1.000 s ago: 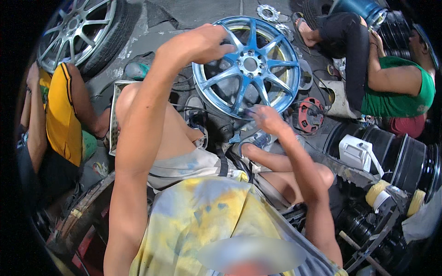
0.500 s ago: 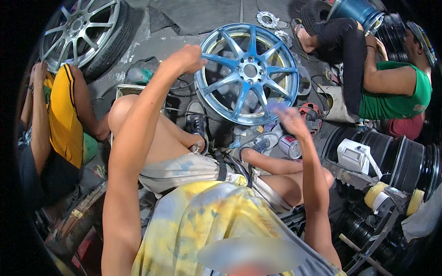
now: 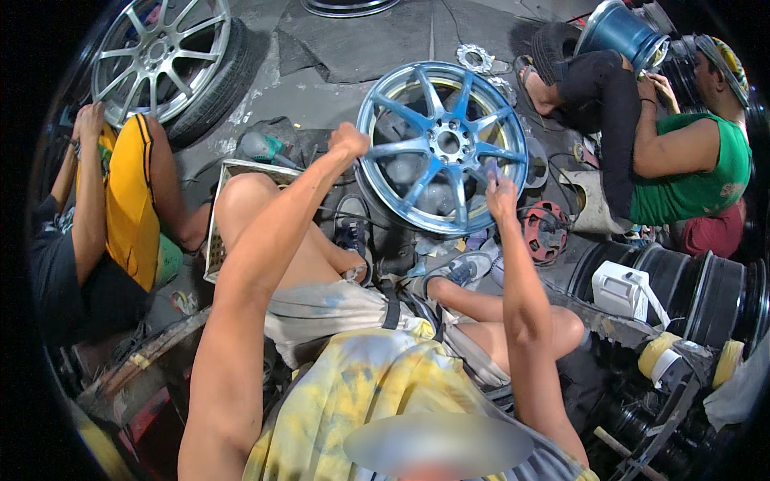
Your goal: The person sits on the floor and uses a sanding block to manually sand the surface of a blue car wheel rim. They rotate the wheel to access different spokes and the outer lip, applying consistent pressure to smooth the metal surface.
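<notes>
Steadied a blue alloy wheel [image 3: 441, 148], propped on edge on the floor just beyond the shoes [image 3: 459, 269], with the left hand [image 3: 350, 141] clenched on its left rim. Laid the right hand [image 3: 501, 194] against a lower-right spoke; could not be told whether pinching some small scrap or merely pressing. Judged liable to roll or tip if that clenched grip slackened under sideways pushing, perhaps snagging the cable [image 3: 346, 215] below, or scraping knuckles on spoke edges.

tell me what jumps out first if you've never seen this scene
The shiny blue alloy wheel standing at centre, with the left hand on its rim and the right hand at a spoke. Next, the silver wheel in its tyre at upper left.
</notes>
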{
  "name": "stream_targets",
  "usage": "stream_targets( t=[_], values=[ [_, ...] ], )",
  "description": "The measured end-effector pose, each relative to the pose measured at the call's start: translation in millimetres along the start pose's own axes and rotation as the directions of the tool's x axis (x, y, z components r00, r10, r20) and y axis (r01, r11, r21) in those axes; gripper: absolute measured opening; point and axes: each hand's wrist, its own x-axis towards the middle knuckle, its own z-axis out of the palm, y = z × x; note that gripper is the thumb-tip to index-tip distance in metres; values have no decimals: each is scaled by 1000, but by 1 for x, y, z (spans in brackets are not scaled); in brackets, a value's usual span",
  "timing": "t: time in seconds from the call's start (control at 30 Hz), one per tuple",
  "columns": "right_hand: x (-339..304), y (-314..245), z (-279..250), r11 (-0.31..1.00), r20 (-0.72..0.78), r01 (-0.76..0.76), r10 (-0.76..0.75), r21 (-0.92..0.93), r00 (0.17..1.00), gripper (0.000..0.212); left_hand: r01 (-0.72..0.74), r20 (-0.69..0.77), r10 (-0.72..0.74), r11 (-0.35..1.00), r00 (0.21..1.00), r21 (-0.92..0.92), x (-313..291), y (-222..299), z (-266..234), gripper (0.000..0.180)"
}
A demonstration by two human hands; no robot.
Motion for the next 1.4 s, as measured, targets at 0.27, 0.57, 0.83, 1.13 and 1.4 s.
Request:
stream_targets(
  t=[0.27, 0.57, 0.83, 1.13, 1.4],
  values=[
    [-58, -68, -1, 973, -67, 121, -137, -199, 988, 43, -734, -20, 735, 675, 678, -83, -58, 118, -56, 36],
    [-108, -99, 36, 922, 9, 350, -353, -167, 935, 67, -929, -306, 883, 368, 357, -20, -133, 141, -127, 36],
    [-38, -72, 69, 927, -125, 288, -324, -241, 938, 53, -935, -191, 917, 353, 350, -21, -130, 146, -112, 32],
    [-39, -76, 59, 928, -101, 201, -243, -313, 965, 49, -907, -145, 897, 422, 418, -1, -132, 141, -112, 34],
    [-89, -99, 44, 943, -47, 245, -262, -224, 964, 61, -880, -198, 873, 469, 446, 83, -129, 130, -123, 34]
  ],
)
